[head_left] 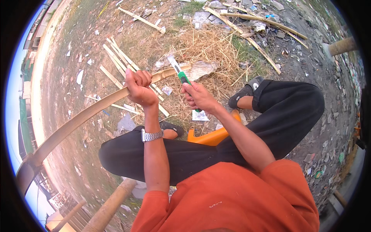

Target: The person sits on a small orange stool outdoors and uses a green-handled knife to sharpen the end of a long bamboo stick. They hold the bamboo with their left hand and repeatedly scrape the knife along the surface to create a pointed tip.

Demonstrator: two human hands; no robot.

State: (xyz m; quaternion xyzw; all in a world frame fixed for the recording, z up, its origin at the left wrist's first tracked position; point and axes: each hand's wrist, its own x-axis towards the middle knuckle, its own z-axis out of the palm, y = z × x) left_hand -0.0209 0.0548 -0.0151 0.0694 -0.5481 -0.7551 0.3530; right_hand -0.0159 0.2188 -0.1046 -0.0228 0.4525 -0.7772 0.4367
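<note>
A long, flat bamboo strip [83,116] curves from the lower left edge up to the middle of the view. My left hand [139,87], a metal watch on its wrist, is wrapped around it close to the far end. In my right hand [199,96] is a green utility knife [183,78], its blade extended and pointing up and away from me. The blade lies across the strip near its tip; whether it touches the bamboo I cannot tell.
I sit on an orange plastic stool [210,138], knees apart. Several thin split bamboo strips [116,58] lie on the ground beyond my left hand, beside dry straw [205,48]. Longer bamboo pieces [266,21] rest among rubble at the far right. A bamboo pole [110,205] stands at lower left.
</note>
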